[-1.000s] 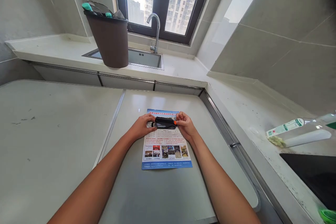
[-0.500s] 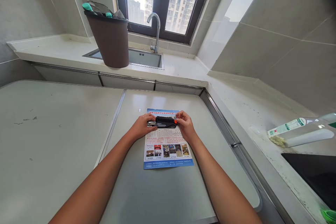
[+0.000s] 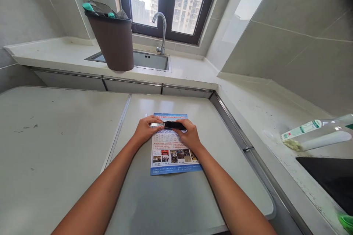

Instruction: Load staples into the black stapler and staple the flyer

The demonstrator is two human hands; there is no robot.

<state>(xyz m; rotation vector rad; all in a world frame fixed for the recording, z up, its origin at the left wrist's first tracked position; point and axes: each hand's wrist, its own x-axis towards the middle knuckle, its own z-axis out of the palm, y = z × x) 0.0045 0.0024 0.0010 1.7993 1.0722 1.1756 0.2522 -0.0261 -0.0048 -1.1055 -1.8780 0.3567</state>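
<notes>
A slim black tool with a silver metal end (image 3: 172,125), shaped like a stapler, lies crosswise between my two hands over the upper part of a printed flyer (image 3: 171,170). My left hand (image 3: 143,130) pinches the silver end between thumb and fingers. Around the black right end, the fingers of my right hand (image 3: 190,134) are closed, thumb below and fingers above. The flyer, with blue borders, a red heading, text and small photos, lies flat on the pale table (image 3: 165,205). My hands and the tool cover parts of its upper half.
Behind the table is a counter with a sink (image 3: 151,61), a faucet (image 3: 163,31) and a brown bin (image 3: 116,44) holding teal-capped items. On the right counter lies a clear plastic bottle (image 3: 317,136) near a black panel (image 3: 331,183). A raised seam (image 3: 117,136) crosses the table.
My right hand has shifted from the tool's orange-tipped right end to a wider grip around its black body. More of the silver end shows by my left hand; the orange spot is now hidden.
</notes>
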